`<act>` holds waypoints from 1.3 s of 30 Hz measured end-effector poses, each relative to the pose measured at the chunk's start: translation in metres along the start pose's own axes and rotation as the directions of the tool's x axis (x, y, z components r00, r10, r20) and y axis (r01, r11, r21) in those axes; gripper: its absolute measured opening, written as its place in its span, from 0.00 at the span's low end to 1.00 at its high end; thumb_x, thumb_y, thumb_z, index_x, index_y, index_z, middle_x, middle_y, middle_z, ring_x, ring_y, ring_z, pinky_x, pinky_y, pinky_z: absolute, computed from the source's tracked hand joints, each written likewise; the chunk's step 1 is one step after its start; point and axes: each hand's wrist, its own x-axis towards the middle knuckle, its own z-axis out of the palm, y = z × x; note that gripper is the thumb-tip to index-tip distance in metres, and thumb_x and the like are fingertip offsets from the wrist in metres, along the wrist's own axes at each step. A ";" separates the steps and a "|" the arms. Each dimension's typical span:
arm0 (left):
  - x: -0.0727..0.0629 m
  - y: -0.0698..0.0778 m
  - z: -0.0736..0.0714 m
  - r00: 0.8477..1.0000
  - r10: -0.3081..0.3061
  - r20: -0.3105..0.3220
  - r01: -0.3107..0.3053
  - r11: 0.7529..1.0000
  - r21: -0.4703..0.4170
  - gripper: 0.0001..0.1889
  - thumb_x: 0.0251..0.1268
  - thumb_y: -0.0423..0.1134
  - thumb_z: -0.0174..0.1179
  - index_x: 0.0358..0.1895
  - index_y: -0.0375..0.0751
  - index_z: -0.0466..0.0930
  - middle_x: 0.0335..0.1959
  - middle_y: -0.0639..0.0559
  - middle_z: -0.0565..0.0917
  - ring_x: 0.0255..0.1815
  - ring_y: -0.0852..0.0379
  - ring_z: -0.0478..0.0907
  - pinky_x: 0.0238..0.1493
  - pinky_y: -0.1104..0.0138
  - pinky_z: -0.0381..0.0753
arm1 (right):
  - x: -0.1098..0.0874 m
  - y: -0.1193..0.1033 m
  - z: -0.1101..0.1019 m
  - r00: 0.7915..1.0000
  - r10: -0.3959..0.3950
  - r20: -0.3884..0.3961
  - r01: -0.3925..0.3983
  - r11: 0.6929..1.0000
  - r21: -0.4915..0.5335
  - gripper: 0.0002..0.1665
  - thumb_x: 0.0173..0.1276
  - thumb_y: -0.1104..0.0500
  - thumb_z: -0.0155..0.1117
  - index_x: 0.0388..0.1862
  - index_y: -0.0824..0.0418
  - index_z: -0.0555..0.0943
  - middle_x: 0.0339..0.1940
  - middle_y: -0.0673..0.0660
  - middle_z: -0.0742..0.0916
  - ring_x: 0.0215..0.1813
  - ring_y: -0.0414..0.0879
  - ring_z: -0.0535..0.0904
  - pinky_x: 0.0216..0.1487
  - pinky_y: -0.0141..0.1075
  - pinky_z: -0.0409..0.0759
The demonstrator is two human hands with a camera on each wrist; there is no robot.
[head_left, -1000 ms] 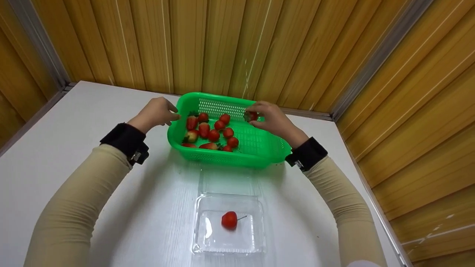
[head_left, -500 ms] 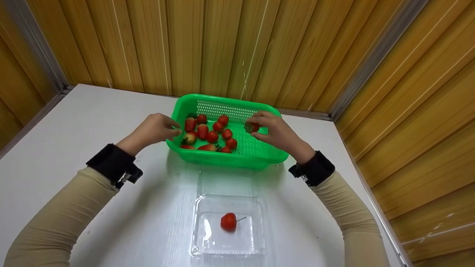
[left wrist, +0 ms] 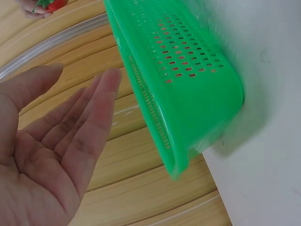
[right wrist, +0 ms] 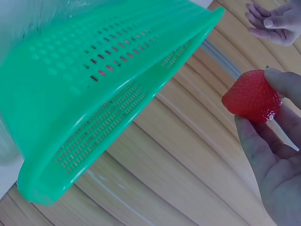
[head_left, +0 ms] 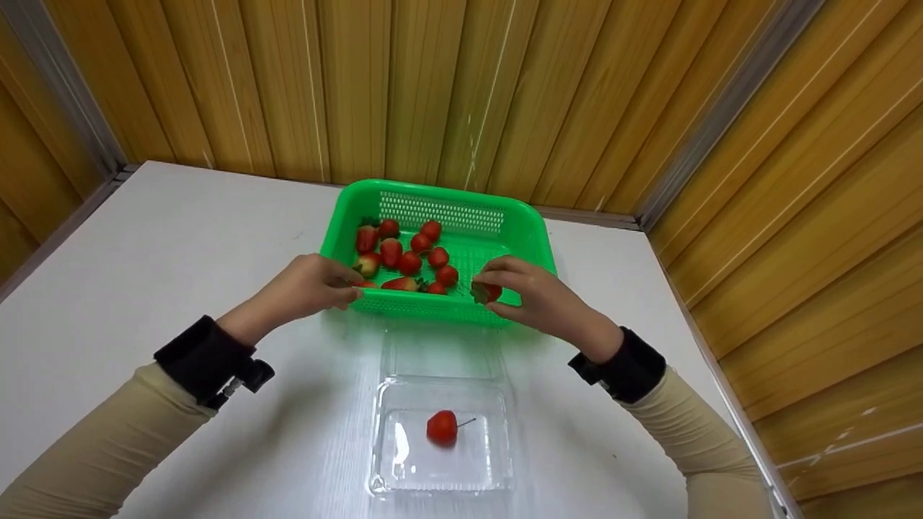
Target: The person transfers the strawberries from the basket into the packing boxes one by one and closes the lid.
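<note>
My right hand (head_left: 541,295) pinches a red strawberry (right wrist: 251,96) between thumb and fingers, over the near right side of the green basket (head_left: 537,227). The fruit's leafy end faces left in the head view. My left hand (head_left: 303,292) holds nothing; in the left wrist view its fingers (left wrist: 96,117) are loosely extended beside the basket. Strawberries (head_left: 391,252) and round red cherries (head_left: 409,263) lie in the basket's left half. A red cherry with a thin stem (head_left: 441,428) sits in the clear plastic box (head_left: 461,472) nearer to me.
The clear box's lid (head_left: 440,353) lies folded back toward the basket. A white table (head_left: 216,223) carries everything. Wood-patterned panels (head_left: 425,86) stand behind and to the right (head_left: 829,252), with a grey metal strip (head_left: 728,122) at the corner.
Both hands have moved toward me, from the basket's middle and far part to its near rim. The strawberry has travelled with the right hand. Basket and box stay put.
</note>
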 end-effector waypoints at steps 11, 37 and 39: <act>-0.017 0.004 0.024 0.995 0.079 0.068 -0.074 0.995 -0.074 0.14 0.68 0.33 0.65 0.53 0.28 0.86 0.38 0.35 0.90 0.32 0.54 0.86 0.37 0.65 0.87 | -0.021 -0.030 0.011 0.997 -0.070 0.038 0.070 0.997 -0.014 0.21 0.60 0.68 0.77 0.53 0.66 0.85 0.48 0.61 0.85 0.50 0.52 0.84 0.46 0.38 0.90; -0.043 -0.029 0.086 0.975 -0.015 0.221 0.051 0.986 -0.156 0.12 0.67 0.38 0.66 0.40 0.30 0.90 0.29 0.38 0.90 0.25 0.49 0.89 0.26 0.69 0.85 | -0.065 -0.078 0.055 0.884 -0.041 0.465 0.041 0.999 0.009 0.17 0.65 0.59 0.75 0.53 0.59 0.86 0.49 0.55 0.87 0.50 0.43 0.83 0.54 0.25 0.84; -0.045 -0.030 0.089 0.971 -0.034 0.236 0.076 0.982 -0.173 0.12 0.67 0.39 0.66 0.40 0.30 0.90 0.29 0.38 0.90 0.26 0.49 0.89 0.27 0.69 0.86 | -0.067 -0.080 0.057 0.868 -0.019 0.497 0.012 1.000 0.017 0.18 0.65 0.59 0.75 0.53 0.59 0.86 0.50 0.55 0.87 0.51 0.43 0.83 0.55 0.25 0.83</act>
